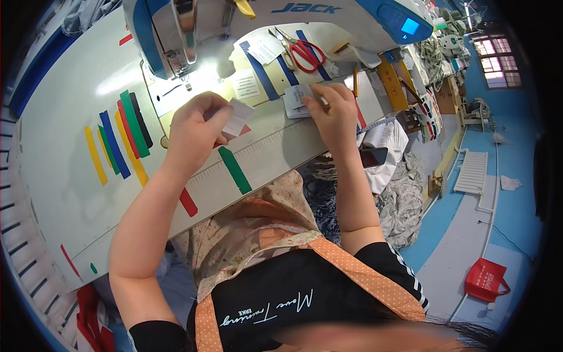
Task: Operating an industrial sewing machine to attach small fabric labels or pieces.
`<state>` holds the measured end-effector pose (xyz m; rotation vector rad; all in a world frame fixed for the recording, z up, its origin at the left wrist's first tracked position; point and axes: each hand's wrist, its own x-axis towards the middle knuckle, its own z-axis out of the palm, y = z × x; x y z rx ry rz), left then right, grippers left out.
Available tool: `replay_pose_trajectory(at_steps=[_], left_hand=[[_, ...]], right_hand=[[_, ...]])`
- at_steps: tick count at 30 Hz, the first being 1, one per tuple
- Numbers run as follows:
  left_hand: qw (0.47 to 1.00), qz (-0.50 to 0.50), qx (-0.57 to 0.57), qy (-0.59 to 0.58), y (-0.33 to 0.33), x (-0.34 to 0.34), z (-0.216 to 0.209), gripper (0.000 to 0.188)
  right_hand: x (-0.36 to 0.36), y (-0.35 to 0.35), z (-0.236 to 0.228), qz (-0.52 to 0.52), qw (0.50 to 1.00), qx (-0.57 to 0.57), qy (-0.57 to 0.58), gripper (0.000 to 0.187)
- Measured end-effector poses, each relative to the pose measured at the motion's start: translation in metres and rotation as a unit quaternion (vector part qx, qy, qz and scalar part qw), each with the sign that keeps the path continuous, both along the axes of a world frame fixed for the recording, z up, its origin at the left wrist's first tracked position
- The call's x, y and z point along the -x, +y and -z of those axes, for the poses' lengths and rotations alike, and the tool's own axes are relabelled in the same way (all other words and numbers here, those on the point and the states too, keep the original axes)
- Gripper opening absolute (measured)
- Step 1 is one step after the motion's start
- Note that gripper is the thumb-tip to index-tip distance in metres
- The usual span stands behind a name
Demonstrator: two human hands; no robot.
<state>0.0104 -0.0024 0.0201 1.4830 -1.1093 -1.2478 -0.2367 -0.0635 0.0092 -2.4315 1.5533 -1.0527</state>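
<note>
step: picking labels | left hand (196,126) pinched on white label (237,119) | right hand (333,111) fingertips pressing label stack (295,100) on desk (64,176) | next, judged: lift one cleanly

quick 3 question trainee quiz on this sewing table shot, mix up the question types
1. True or false: the left hand holds a small white label.
2. Which thing lies behind the right hand, near the sewing machine? A red-handled scissors; B a hammer; C a mug.
3. Fill in: the right hand's fingers rest on a small stack of ____ on the table.

Key: 1 true; 2 A; 3 labels.
</note>
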Motion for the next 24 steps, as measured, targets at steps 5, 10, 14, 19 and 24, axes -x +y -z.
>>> replay_pose_trajectory(at_steps=[5, 10, 14, 19, 24], left_hand=[[1.0, -0.002, 0.0, -0.001, 0.0, 0.001, 0.0, 0.019], [1.0, 0.007, -0.011, -0.001, 0.001, -0.001, 0.003, 0.017], [1.0, 0.025, -0.011, 0.0, 0.001, -0.003, 0.004, 0.016], [0.999, 0.048, 0.007, 0.009, 0.001, -0.004, 0.007, 0.015], [0.999, 0.047, 0.005, 0.009, -0.001, -0.005, 0.004, 0.024]], right_hand=[[0.005, -0.002, 0.006, -0.031, 0.999, -0.018, 0.021, 0.017], [-0.002, 0.004, 0.006, -0.013, 0.998, -0.03, -0.06, 0.013], [-0.007, 0.013, 0.001, 0.002, 0.988, -0.043, -0.147, 0.014], [-0.011, 0.013, 0.003, -0.004, 0.982, -0.06, -0.178, 0.015], [-0.008, 0.008, 0.009, 0.026, 0.974, -0.1, -0.203, 0.015]])
